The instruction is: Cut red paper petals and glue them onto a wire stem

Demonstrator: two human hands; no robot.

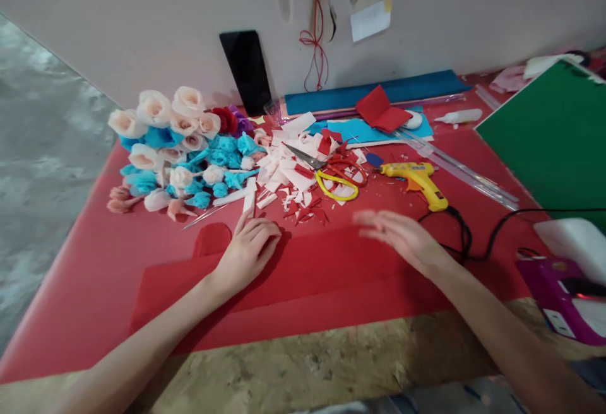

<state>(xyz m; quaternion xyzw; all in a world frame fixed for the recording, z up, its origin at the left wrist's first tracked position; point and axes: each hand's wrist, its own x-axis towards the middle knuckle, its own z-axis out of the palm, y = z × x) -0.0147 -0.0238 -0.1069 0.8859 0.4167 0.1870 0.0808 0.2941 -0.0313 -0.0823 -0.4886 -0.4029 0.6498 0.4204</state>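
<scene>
A long sheet of red crepe paper (312, 269) lies across the red tabletop in front of me. My left hand (249, 247) rests on the sheet, palm down, index finger stretched forward and the others loosely bent; nothing shows in it. Beside it, a small rounded red paper piece (212, 240) lies at the sheet's upper edge. My right hand (402, 237) hovers at the right part of the sheet, fingers stretched out and slightly blurred, holding nothing visible. Beyond the hands are yellow-and-red-handled scissors (337, 178) on paper scraps (279, 165), and a yellow glue gun (416, 180).
Pink, white and blue paper flowers (187, 149) are heaped at the left. A dark phone (247, 72) leans on the wall. Blue paper (374, 91), clear sticks (466, 171) and a green board (553, 136) stand farther right. A black cable (495, 237) runs past a purple power strip (558, 294).
</scene>
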